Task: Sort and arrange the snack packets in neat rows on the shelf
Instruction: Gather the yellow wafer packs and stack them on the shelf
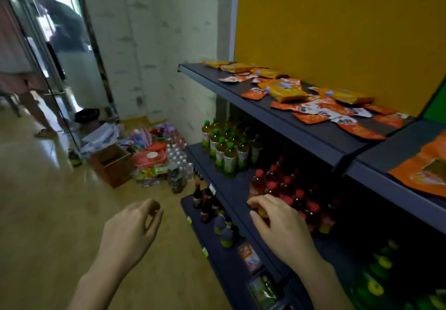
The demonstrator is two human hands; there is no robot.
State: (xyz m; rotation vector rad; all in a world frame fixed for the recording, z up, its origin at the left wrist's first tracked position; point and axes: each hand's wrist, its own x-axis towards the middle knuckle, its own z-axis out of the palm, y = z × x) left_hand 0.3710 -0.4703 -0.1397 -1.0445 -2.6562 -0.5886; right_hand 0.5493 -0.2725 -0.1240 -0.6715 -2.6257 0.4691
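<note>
Orange and yellow snack packets lie scattered in a loose heap along the top dark shelf, under a yellow back panel. A larger orange packet lies on the neighbouring shelf at the right. My left hand hangs over the floor in front of the shelves, fingers loosely curled, holding nothing. My right hand hovers at the middle shelf's front edge by the red-capped bottles, fingers bent; whether it touches a bottle is unclear.
Green-capped bottles stand on the middle shelf. Dark sauce bottles and small packets stand on the lowest shelf. A cardboard box, water bottles and assorted goods crowd the floor corner. Two people stand by the glass door at far left.
</note>
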